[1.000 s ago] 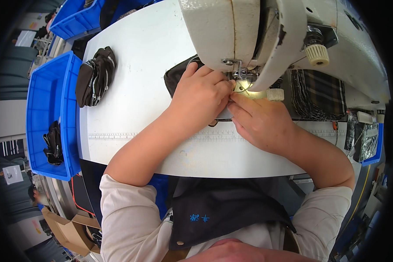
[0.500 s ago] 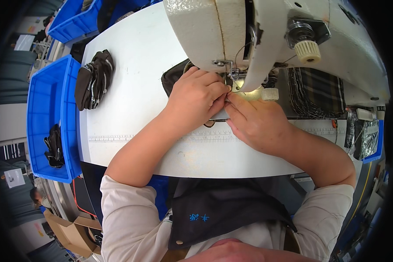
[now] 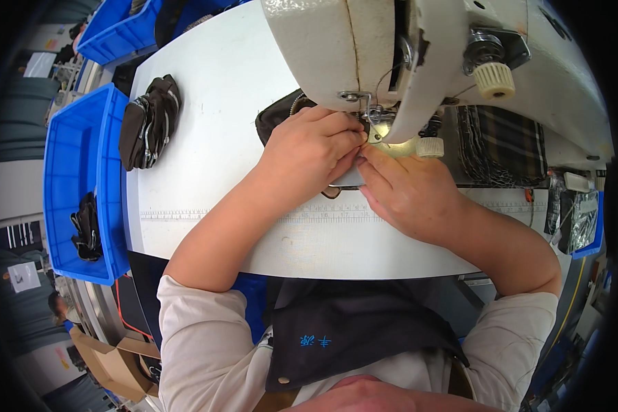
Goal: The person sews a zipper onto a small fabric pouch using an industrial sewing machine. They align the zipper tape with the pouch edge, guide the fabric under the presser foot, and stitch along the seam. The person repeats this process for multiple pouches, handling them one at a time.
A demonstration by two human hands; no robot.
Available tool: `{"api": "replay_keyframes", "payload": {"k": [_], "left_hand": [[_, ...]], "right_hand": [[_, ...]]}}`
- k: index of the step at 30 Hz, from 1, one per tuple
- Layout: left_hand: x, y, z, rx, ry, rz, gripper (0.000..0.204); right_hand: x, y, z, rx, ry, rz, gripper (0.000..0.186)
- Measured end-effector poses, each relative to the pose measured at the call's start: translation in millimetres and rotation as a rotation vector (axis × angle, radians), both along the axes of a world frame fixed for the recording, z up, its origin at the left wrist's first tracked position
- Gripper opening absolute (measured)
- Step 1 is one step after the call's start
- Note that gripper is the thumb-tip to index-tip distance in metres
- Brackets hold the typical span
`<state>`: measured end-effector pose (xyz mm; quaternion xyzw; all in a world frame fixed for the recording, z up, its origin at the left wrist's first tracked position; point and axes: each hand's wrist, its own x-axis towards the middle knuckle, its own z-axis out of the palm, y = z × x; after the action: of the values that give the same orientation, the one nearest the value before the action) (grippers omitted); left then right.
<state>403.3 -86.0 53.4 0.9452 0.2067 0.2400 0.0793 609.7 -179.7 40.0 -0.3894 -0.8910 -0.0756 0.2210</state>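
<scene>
One broad white counter (image 3: 213,151) with a curved edge fills the middle of the view, a printed ruler scale (image 3: 254,214) running across its near part. Over its far right side stands a large off-white sewing machine (image 3: 323,48), its paint chipped, with a small light glowing at the needle area. Left of the counter is a deep blue bin (image 3: 113,233). Below the bin, at lower left, sits an open cardboard box (image 3: 110,364). The seated person wears a dark apron (image 3: 364,326) over pale short sleeves.

Both bare hands meet just in front of the needle area. The left hand (image 3: 314,147) has its fingers curled and its thumb drawn in, closed on a dark pouch. The right hand (image 3: 412,196) reaches in from the other side, fingers close together and bent slightly, fingertips touching the left ones; whether it grips the cloth cannot be told.

On the machine's right lies a stack of dark plaid fabric pieces (image 3: 508,144). A bundle of zippered brown pouches (image 3: 147,123) rests on the counter's left edge. The dark pouch (image 3: 272,120) itself lies left of the needle, partly under the left hand, a strip of zip showing along its far edge.
</scene>
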Motion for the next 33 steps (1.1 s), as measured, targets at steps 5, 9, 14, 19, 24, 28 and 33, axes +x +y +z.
{"api": "replay_keyframes", "payload": {"k": [5,9,14,19,24,28,33], "left_hand": [[0.2,-3.8,-0.6,0.008,0.038,0.033,0.018],[1.1,-4.1,-2.4,0.009,0.033,0.041,0.017],[3.6,-8.1,-3.3,0.032,0.063,0.088,0.018],[8.2,-12.0,-1.8,0.043,0.086,0.148,0.019],[2.7,-9.0,2.4,-0.018,0.092,0.131,0.022],[-2.9,-3.7,2.2,-0.027,0.123,0.113,0.024],[-3.8,-3.6,-1.0,0.027,0.13,0.111,0.029]], "right_hand": [[0.6,0.8,2.2,0.006,0.008,0.001,0.031],[-0.7,1.4,2.5,0.017,0.017,-0.014,0.029],[-2.1,2.7,3.0,0.04,0.035,-0.042,0.026],[-0.8,3.7,4.6,0.03,0.018,-0.068,0.023],[0.8,4.4,6.9,0.034,-0.018,-0.047,0.02],[0.4,4.9,3.6,0.083,-0.011,-0.058,0.017],[0.6,2.7,3.8,0.05,-0.036,-0.078,0.017]]}}
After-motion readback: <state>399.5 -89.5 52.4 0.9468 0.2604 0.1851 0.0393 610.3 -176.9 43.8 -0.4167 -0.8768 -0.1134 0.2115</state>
